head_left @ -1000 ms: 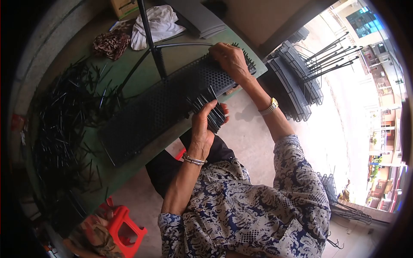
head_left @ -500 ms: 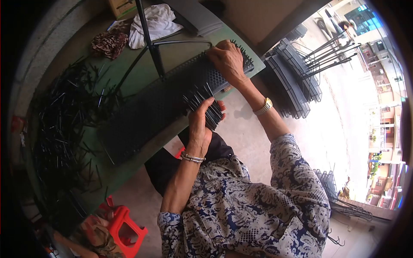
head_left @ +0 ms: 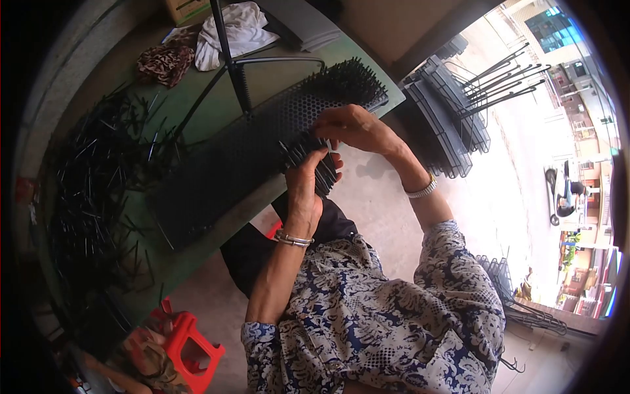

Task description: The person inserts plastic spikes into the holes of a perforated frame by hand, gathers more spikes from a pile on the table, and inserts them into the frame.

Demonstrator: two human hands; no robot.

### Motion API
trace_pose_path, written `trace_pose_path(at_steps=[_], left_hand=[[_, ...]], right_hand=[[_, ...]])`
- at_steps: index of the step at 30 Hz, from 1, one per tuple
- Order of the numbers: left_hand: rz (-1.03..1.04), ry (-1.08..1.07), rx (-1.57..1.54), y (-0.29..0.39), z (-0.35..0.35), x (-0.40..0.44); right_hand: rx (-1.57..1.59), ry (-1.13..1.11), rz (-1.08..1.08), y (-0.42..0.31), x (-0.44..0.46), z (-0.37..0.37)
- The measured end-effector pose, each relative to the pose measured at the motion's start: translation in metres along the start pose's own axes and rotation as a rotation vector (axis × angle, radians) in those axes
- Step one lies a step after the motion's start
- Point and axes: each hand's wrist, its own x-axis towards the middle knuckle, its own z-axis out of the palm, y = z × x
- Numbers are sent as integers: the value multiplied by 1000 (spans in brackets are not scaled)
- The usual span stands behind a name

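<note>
My left hand (head_left: 304,187) is closed around a bundle of thin black rods (head_left: 323,178), held over the near edge of the table. At the upper ends of that bundle, the fingers of my right hand (head_left: 357,128) are pinched together on the rods; how many they grip is hidden. Beneath both hands a long dark perforated panel (head_left: 262,128) lies across the table. Its far right end carries a dense patch of upright black rods (head_left: 351,80) standing in the holes.
Loose black rods (head_left: 92,190) are heaped on the green table (head_left: 174,272) at the left. A black metal stand (head_left: 236,82) rises behind the panel, near a white cloth (head_left: 233,36). A red stool (head_left: 193,348) stands below; wire racks (head_left: 446,118) stand at the right.
My right hand has come down from the panel's rod-filled end to the bundle, uncovering the upright rods. My left hand stays in place with its bundle. A scooter has appeared outside.
</note>
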Motion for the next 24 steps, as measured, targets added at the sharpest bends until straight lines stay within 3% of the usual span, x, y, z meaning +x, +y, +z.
trace_pose_path(at_steps=[5,24], left_hand=[[54,46,49,0,6,1],[195,166,101,-6,8,5]], right_hand=[[118,-19,23,6,0,-2],[-49,162,14,7,-10,4]])
